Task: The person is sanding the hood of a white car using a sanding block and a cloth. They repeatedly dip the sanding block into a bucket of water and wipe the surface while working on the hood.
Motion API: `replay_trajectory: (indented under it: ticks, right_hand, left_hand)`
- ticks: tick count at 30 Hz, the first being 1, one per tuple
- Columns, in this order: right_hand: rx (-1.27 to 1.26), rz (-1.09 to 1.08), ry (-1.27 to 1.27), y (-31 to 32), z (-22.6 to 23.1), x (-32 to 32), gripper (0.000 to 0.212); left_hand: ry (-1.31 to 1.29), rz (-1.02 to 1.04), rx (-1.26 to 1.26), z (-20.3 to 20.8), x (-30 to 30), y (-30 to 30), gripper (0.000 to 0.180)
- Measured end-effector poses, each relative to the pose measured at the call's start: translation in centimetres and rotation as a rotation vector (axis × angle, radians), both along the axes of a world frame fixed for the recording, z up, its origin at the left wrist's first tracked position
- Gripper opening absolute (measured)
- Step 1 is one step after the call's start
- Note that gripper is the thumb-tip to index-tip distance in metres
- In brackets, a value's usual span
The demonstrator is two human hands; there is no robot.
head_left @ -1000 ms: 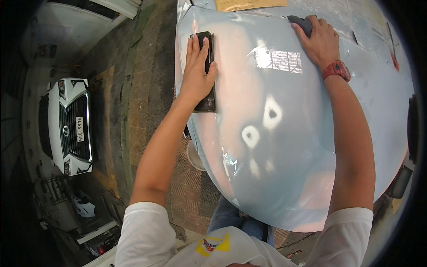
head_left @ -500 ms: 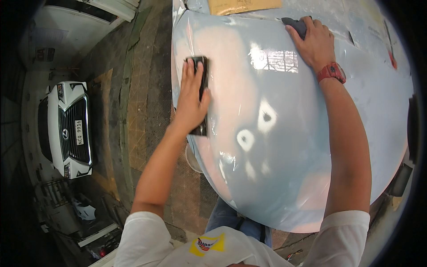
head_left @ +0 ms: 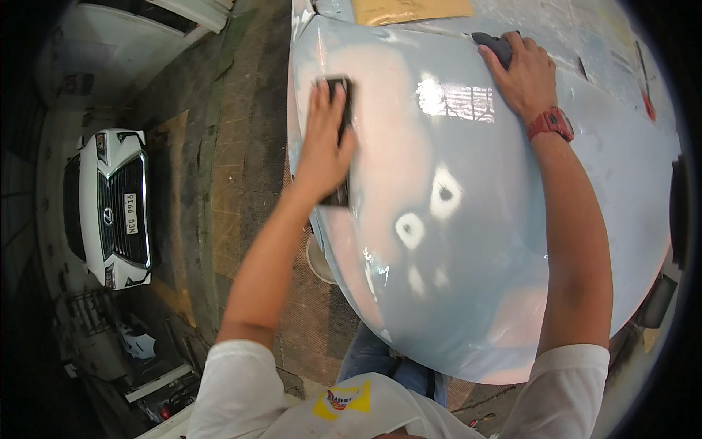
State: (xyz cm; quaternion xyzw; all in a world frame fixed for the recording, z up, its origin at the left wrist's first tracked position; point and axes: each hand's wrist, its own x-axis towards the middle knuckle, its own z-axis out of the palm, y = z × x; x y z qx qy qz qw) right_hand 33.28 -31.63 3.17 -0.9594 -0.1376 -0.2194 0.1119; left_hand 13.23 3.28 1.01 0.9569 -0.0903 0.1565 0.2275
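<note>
A large rounded car bonnet (head_left: 475,271) lies before me, glossy and grey-blue with pinkish patches and two white spots with dark centres. On its left side, my left hand (head_left: 325,150) grips a long, narrow black sanding block (head_left: 338,196) lying flat against the surface. The block is slightly smeared by motion. Toward the far right, my right hand (head_left: 529,82) is closed around a dark grey pad or cloth (head_left: 490,44) resting on the panel; its exact kind is hard to make out. A red watch sits on my right wrist.
A brown paper sheet (head_left: 409,10) lies at the bonnet's far edge. Beneath its left edge, a pale bucket (head_left: 319,262) stands on the floor. A white car (head_left: 113,208) is parked at the left, with assorted parts (head_left: 139,344) at lower left.
My left hand and the sanding block have slid away from me along the bonnet, slightly to the right. My right hand stays in place on the pad. The whole view has shifted a little.
</note>
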Motion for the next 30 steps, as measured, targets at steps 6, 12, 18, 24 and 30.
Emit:
replay_trajectory:
  ticks: [6,12,18,24,30]
  right_hand:
    - [-0.019,-0.010,0.018,1.4,0.2,0.0,0.060]
    - [-0.024,-0.019,0.013,-0.2,-0.1,-0.1,0.061]
    - [-0.026,-0.006,0.000,1.2,-0.4,0.0,0.062]
    - [-0.033,-0.023,-0.021,0.0,-0.3,0.4,0.063]
    - [-0.057,-0.031,0.024,0.5,-0.3,0.5,0.064]
  left_hand:
    - [-0.081,0.174,-0.043,1.5,10.5,5.3,0.074]
    - [0.088,-0.008,-0.065,-0.5,-6.4,-3.1,0.076]
    - [0.003,0.236,-0.059,0.9,5.6,6.3,0.074]
    - [-0.003,0.279,-0.105,1.4,7.4,6.5,0.063]
    - [-0.020,0.189,-0.083,-0.6,1.9,2.8,0.067]
